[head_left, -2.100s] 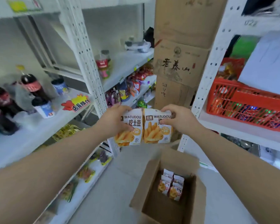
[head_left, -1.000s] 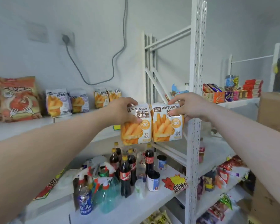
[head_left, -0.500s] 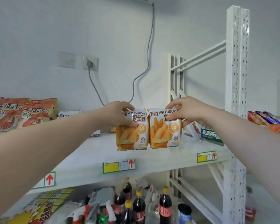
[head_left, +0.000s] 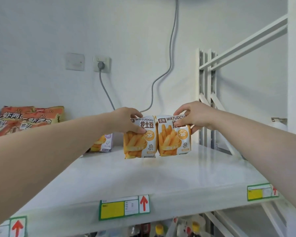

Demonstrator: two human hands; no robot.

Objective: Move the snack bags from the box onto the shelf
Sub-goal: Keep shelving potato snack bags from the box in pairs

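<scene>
Two snack bags are held upright, side by side and touching, over the white shelf [head_left: 161, 178]: the left bag [head_left: 139, 141] is pinched by the left hand [head_left: 126, 121], the right bag [head_left: 173, 137] by the right hand [head_left: 195, 117].

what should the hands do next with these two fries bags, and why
Probably set both down and let go: the left hand and right hand each pinch the top of an upright bag, the left bag and right bag side by side over bare shelf; I cannot tell whether their bottoms rest on it.
</scene>
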